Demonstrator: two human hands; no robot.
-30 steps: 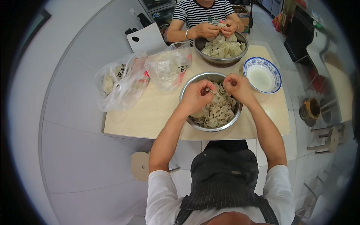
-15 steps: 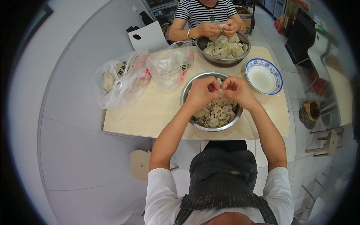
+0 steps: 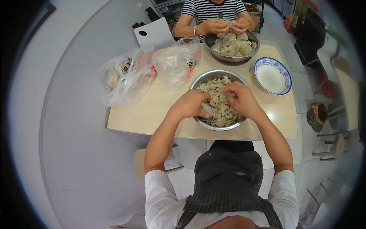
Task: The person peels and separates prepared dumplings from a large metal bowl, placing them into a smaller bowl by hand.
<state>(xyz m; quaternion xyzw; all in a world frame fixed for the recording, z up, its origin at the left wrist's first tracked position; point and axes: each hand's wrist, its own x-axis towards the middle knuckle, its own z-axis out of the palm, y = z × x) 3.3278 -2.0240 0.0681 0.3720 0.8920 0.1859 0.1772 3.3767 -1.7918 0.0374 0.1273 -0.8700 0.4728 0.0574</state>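
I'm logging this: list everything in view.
Bags: 2, clear, table left
Metal bowls: 2, silver, near and far
Shreds: many, greyish, near bowl
Chunks: several, pale, far bowl
Patterned bowl: 1, blue-white, right
Table: 1, pale, centre
Panel: 1, white, beyond bags
Co-worker: 1, black-white top, across table
Box: 1, brown, background
Stools: at least 2, beige, floor
Bin: 1, dark, right floor
Apron: 1, dark, worn
Left hand, right hand: 1 each, bare, in near bowl

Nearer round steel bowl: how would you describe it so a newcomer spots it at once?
On the pale wood-look tabletop, go to the edge nearest the wearer. Just inside sits the round silver steel bowl, the person's left hand and right hand at its contents. Unlike the farther round steel bowl of larger pale pieces, it holds small grey-beige shreds.
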